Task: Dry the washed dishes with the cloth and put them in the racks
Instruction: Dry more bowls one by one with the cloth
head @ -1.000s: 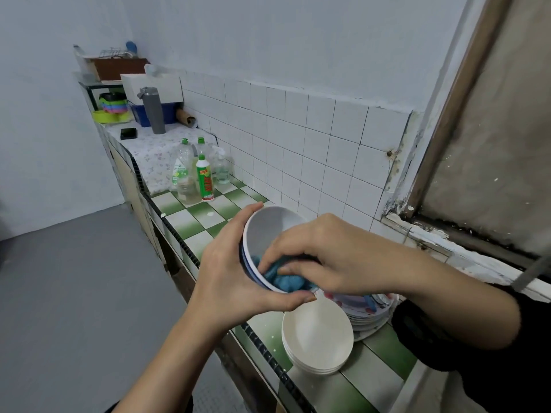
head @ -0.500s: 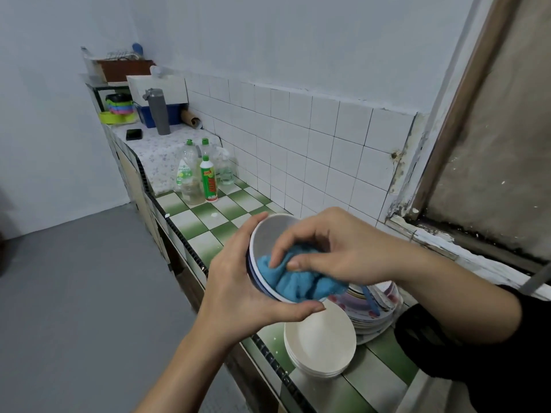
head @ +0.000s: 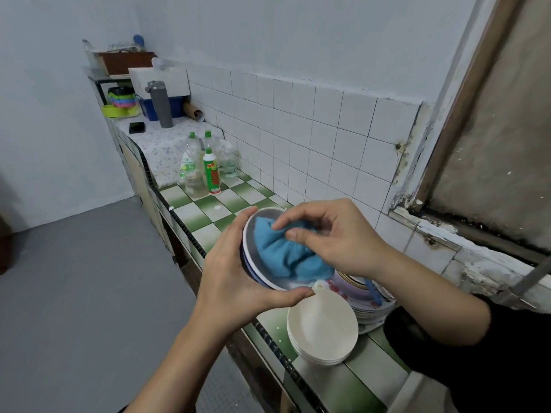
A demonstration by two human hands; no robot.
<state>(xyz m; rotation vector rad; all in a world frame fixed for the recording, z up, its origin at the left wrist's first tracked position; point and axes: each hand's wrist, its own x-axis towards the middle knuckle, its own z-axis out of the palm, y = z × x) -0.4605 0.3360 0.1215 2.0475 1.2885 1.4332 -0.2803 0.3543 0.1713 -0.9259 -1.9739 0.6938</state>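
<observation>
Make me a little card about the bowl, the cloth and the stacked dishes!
Left hand: holds the bowl, tilted, above the counter
Right hand: pinches the blue cloth inside the bowl
White dishes: stacked on the counter below the bowl
Patterned plates: stacked beside them, nearer the wall
Bottles: standing farther along the counter

The counter (head: 193,210) is carrying a stack of white plates (head: 323,329) at its front edge, with patterned plates (head: 365,307) stacked just behind. Farther along, bottles (head: 202,171) are standing beside a floral mat (head: 168,147) bearing a phone (head: 137,127) and flask (head: 161,104).
</observation>
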